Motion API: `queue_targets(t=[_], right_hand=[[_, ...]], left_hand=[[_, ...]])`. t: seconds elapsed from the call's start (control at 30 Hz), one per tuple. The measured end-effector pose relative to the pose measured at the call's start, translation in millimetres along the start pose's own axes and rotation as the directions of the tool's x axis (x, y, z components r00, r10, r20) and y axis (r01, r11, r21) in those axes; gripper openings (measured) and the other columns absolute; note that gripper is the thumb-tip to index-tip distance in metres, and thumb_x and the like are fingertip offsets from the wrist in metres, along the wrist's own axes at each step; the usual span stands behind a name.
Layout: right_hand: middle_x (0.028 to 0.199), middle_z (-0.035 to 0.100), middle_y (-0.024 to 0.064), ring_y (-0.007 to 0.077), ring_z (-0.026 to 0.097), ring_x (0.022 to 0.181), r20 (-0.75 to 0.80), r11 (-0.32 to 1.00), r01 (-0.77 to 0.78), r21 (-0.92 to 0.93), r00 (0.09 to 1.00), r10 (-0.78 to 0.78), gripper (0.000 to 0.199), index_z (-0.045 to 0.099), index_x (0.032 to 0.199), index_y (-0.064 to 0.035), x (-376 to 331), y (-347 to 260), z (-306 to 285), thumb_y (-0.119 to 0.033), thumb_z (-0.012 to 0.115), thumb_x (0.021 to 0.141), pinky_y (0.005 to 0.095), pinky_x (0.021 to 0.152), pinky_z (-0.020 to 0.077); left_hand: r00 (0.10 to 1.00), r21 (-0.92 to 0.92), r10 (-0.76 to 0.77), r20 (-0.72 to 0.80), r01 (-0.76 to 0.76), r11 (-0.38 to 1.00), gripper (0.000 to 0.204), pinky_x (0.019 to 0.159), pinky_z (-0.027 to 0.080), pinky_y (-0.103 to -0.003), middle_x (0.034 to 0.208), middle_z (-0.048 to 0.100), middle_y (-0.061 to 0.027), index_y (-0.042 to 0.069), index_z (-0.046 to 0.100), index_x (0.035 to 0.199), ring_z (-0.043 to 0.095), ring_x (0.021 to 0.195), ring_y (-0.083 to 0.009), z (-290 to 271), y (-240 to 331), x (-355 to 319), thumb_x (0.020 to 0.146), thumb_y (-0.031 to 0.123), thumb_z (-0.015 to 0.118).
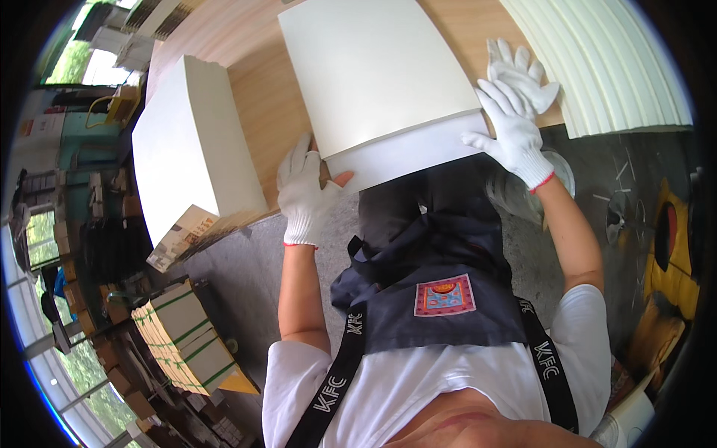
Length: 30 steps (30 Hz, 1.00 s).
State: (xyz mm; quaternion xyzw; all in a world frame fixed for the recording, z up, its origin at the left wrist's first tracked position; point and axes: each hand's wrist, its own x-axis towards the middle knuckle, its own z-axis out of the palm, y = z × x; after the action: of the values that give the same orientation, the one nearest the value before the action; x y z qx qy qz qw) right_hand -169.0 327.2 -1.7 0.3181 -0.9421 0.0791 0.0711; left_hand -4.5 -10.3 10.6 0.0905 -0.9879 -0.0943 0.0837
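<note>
A broad white sheet or stack of sheets (pixel 381 67) lies on the wooden table in front of me. From under its near edge a strip of another white sheet (pixel 411 149) sticks out. My left hand (pixel 306 183), in a white knit glove, rests at that strip's left corner, fingers stretched along the side and bare thumb tip at the sheet. At the right corner is my gloved right hand (pixel 511 134), its fingers extended and thumb reaching toward the strip. Just beyond it lies what looks like a loose white glove (pixel 520 73), partly covered by my fingers.
A thick stack of white sheets (pixel 202 142) stands on the table's left. Ridged white stacks (pixel 597 67) fill the right side. On the floor at left sit green-strapped bundles (pixel 183 336). Something yellow (pixel 676 254) stands at far right. The wooden tabletop (pixel 258 112) shows between stacks.
</note>
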Motion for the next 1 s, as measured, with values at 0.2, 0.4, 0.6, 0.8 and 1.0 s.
queue_targets(t=[0.2, 0.4, 0.6, 0.8, 1.0], right_hand=[[0.155, 0.040, 0.0080, 0.0266, 0.031, 0.146, -0.017, 0.999, -0.006, 0.041, 1.000, 0.006, 0.089, 0.045, 0.147, -0.0039, -0.9, 4.3, 7.5, -0.058, 0.071, 0.081, 0.0439, 0.119, 0.0247], [0.157, 0.038, 0.0060, 0.0247, 0.028, 0.147, 0.009, 0.999, -0.030, 0.027, 1.000, 0.030, 0.091, 0.044, 0.148, -0.0063, 0.0, 2.4, 6.6, -0.064, 0.066, 0.081, 0.0446, 0.120, 0.0215], [0.157, 0.038, 0.0082, 0.0273, 0.031, 0.146, 0.029, 1.000, -0.026, -0.001, 0.999, 0.026, 0.090, 0.042, 0.149, -0.0060, 1.9, 0.5, 3.2, -0.060, 0.068, 0.083, 0.0439, 0.120, 0.0230], [0.157, 0.037, 0.0085, 0.0279, 0.031, 0.146, 0.029, 1.000, -0.005, -0.030, 1.000, 0.006, 0.091, 0.039, 0.151, -0.0066, 2.6, 1.9, 3.8, -0.061, 0.067, 0.084, 0.0440, 0.120, 0.0228], [0.156, 0.039, 0.0094, 0.0279, 0.031, 0.146, 0.009, 1.000, 0.010, 0.015, 1.000, -0.011, 0.085, 0.041, 0.150, -0.0073, 1.3, 5.0, 4.5, -0.059, 0.065, 0.087, 0.0431, 0.119, 0.0250]], left_hand=[[1.000, -0.011, 0.010, -0.021, -0.010, 1.000, 0.068, 0.108, 0.040, -0.043, 0.147, 0.050, -0.0144, 0.001, 0.060, 0.131, 0.047, 0.130, -0.0374, -0.5, 3.6, -1.0, 0.079, 0.039, 0.079], [0.998, -0.027, 0.046, -0.047, -0.047, 0.999, 0.065, 0.107, 0.041, -0.044, 0.146, 0.051, -0.0150, -0.001, 0.062, 0.126, 0.048, 0.129, -0.0377, 1.4, 1.2, -0.4, 0.079, 0.040, 0.078], [0.998, -0.029, 0.041, -0.047, -0.042, 0.999, 0.066, 0.107, 0.041, -0.044, 0.146, 0.050, -0.0153, -0.001, 0.061, 0.125, 0.048, 0.128, -0.0385, -1.6, 0.4, -0.7, 0.079, 0.044, 0.077], [0.999, 0.011, 0.027, -0.027, -0.026, 1.000, 0.073, 0.108, 0.039, -0.044, 0.147, 0.050, -0.0142, 0.001, 0.058, 0.132, 0.048, 0.129, -0.0368, -1.3, -1.5, -1.6, 0.079, 0.048, 0.076], [0.996, -0.003, -0.049, -0.072, 0.048, 0.999, 0.073, 0.108, 0.040, -0.047, 0.140, 0.054, -0.0146, 0.003, 0.059, 0.129, 0.050, 0.127, -0.0375, -1.9, 5.6, -1.4, 0.072, 0.044, 0.082]])
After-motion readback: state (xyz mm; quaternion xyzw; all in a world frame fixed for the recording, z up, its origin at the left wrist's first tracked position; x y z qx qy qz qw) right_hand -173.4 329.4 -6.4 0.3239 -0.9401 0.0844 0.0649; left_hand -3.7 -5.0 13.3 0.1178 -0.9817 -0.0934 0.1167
